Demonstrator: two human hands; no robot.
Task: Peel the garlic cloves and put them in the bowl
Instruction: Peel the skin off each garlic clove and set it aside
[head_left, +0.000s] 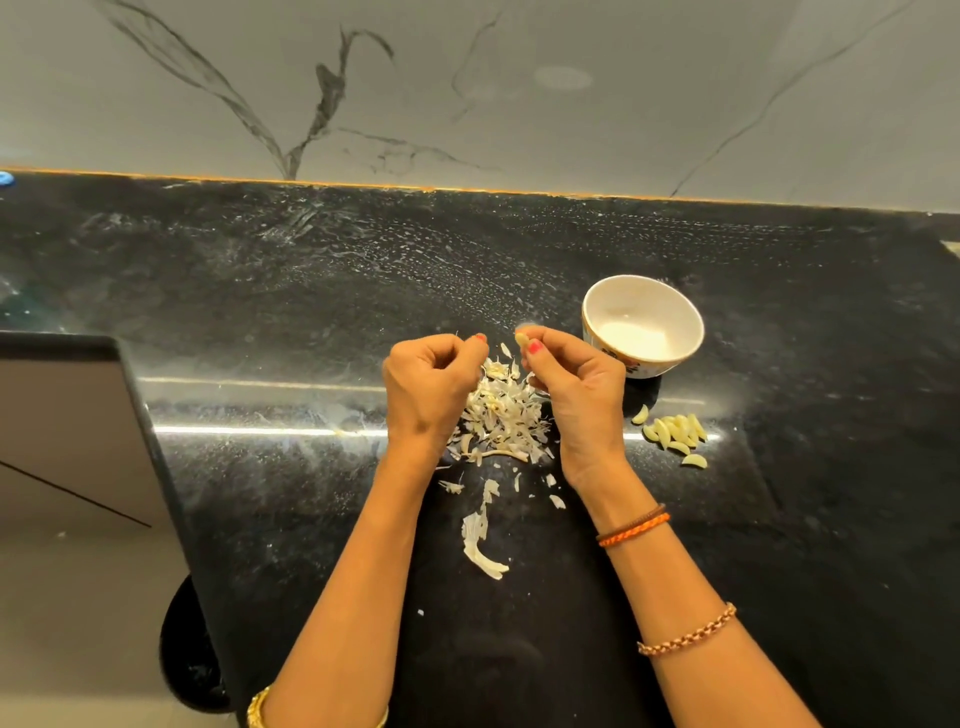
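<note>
One garlic clove (521, 339), pale yellow, sits pinched at the fingertips of the right hand (576, 387), raised above the skins (501, 415) and just left of the bowl (642, 325). The right fingers are curled round the clove, thumb nail uppermost. The left hand (428, 387) is held beside it, a small gap apart, its fingers curled inward with thumb and forefinger closed together; whether a scrap of skin lies between them cannot be told.

One bowl, white with a gilt rim and a floral outer wall, stands on the counter (779, 322) to the right of the hands; its inside shows white, and no clove can be made out in it. A heap of peeled cloves (675, 434) lies on the counter in front of the bowl, near the right wrist: about eight, the exact count uncertain because they overlap, with one lying slightly apart on the left and one on the near side.

The skins form one loose pile beneath and between the two hands, with several stray flakes towards the viewer and one long strip (480, 543) between the forearms.

The right forearm carries three bands: two cords (632, 526) at the wrist and one chain (688, 630) further up. One gold bangle (258, 707) shows on the left forearm. A veined marble wall (467, 88) backs the black counter.
</note>
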